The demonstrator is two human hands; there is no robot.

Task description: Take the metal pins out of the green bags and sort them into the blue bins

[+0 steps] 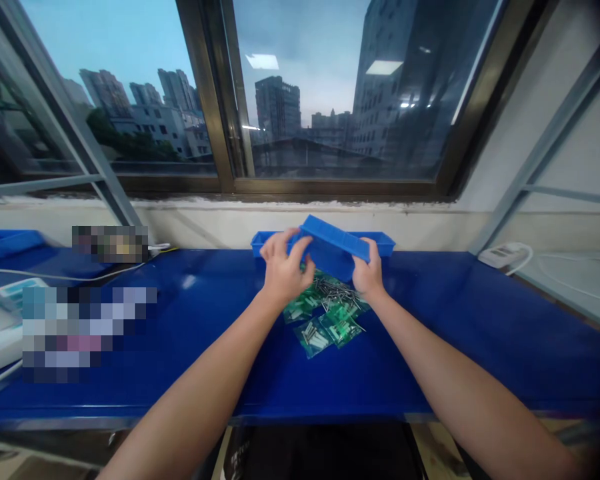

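A blue plastic bin is held tipped on its side above the table. My right hand grips its right end, with the thumb at the near side. My left hand is at the bin's left end, its fingers curved and apart; whether they touch the bin is unclear. Beneath the hands lies a pile of loose thin metal pieces, like pins or screws. Small clear and green plastic packets with metal and white pieces inside lie around the pile, nearer to me.
Behind the held bin, a long blue tray stands against the wall on the blue table. At left are another blue tray, a white device and blurred-out items. A power strip with a cable lies at right.
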